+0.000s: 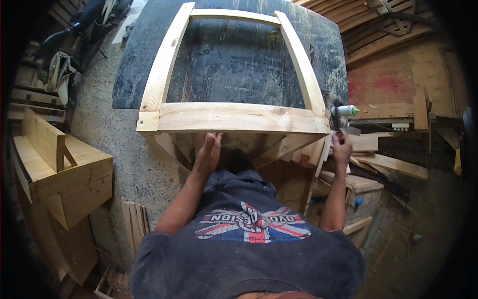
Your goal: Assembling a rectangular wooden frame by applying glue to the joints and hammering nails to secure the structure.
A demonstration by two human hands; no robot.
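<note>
Wood frame (234, 117) lies flat on the dark table (139, 74). Left hand (209, 152) presses its near rail, fingers together. Right hand (341, 144) grips a tool (343, 111) at the corner; slipping could shift the frame.

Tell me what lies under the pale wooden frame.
The wooden frame lies on a dark, scuffed board, visible through its opening. The left hand presses its near edge; what supports the frame below there is hidden.
</note>
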